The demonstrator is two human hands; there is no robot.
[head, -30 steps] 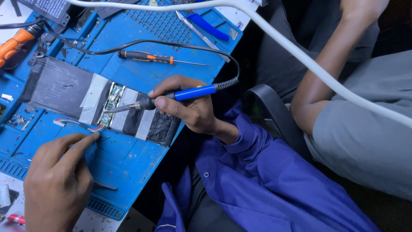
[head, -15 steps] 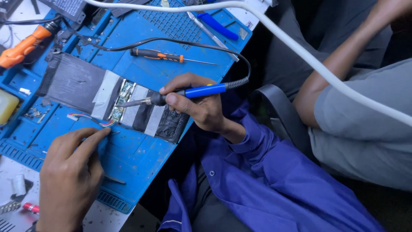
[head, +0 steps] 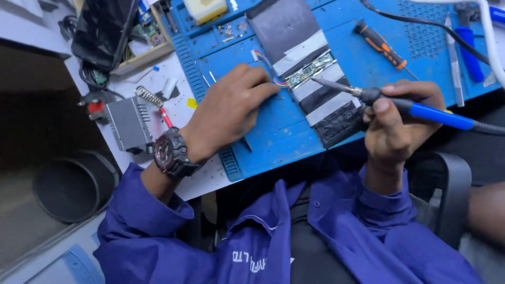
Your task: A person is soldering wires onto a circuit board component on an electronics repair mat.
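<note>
My right hand [head: 397, 118] grips a blue-handled soldering iron [head: 410, 108]; its metal tip points left at the small green circuit strip [head: 310, 69] on a flat grey and black battery pack [head: 307, 68] wrapped with pale tape. My left hand [head: 229, 110], with a dark watch on the wrist, rests on the blue work mat [head: 273, 137] and pinches something thin at the coloured wires [head: 268, 66] by the pack's edge; I cannot tell what. Both sleeves are blue.
An orange-and-black screwdriver [head: 381, 46] and a blue tool [head: 468, 47] lie on the mat at the right. A grey box with a spring holder [head: 131, 121] stands left of the mat, a dark phone [head: 102, 29] beyond it, a round black bin [head: 73, 184] below. Another person's arm [head: 486, 210] is at the right edge.
The view has swung left and turned. My left hand has moved up to the wires at the pack's edge. The soldering iron stays pointed at the circuit strip.
</note>
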